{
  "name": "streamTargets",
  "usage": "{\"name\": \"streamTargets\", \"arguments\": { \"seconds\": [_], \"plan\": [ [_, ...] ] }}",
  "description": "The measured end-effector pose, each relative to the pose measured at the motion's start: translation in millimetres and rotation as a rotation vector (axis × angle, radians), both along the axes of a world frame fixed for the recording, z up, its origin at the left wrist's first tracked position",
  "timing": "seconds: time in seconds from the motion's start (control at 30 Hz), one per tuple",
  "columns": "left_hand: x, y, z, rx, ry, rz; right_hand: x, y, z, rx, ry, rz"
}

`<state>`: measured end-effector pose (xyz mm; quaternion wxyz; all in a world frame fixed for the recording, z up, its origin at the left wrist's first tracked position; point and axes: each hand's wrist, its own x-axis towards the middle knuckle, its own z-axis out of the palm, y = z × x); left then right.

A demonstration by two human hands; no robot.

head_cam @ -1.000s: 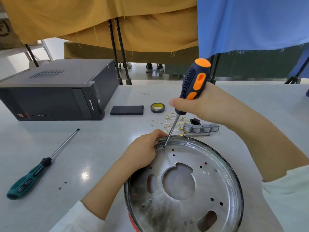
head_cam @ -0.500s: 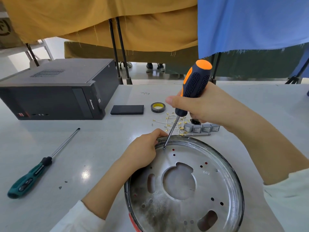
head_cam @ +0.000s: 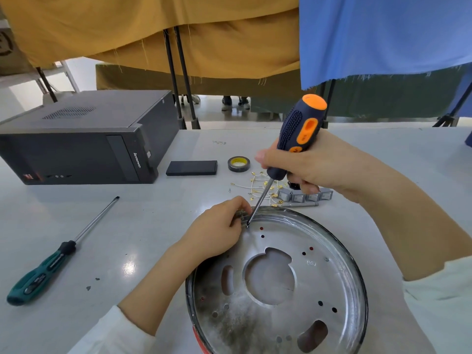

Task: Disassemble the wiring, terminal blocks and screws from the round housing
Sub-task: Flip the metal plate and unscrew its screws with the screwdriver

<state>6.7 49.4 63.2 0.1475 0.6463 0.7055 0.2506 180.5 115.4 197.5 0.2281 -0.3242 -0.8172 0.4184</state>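
Observation:
The round metal housing [head_cam: 332, 274] lies on the table in front of me, its pierced inner plate facing up. My left hand [head_cam: 217, 231] grips the housing's far-left rim with curled fingers. My right hand [head_cam: 314, 164] holds an orange and dark blue screwdriver [head_cam: 298, 134] tilted, and its tip sits on a screw [head_cam: 247, 226] just inside the rim beside my left fingers. Behind the housing lie loose white wires with brass terminals [head_cam: 258, 187] and a row of grey terminal blocks [head_cam: 304, 196].
A green-handled screwdriver [head_cam: 51, 264] lies on the table at the left. A black computer case [head_cam: 84, 139] stands at the back left, with a flat black box [head_cam: 192, 167] and a roll of tape [head_cam: 238, 164] beside it. Yellow and blue cloths hang behind.
The orange screwdriver's handle has turned in my right hand, and my fingers have shifted around it. The tip stays on the same spot; my left hand keeps its hold.

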Motion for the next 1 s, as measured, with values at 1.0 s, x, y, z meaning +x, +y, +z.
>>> {"name": "streamTargets", "arguments": {
  "seconds": [1.0],
  "plan": [
    [1.9, 3.2, -1.0, 0.043, 0.125, -0.049, 0.7, 4.4, -6.3, 0.012, 0.025, -0.009]
  ]
}}
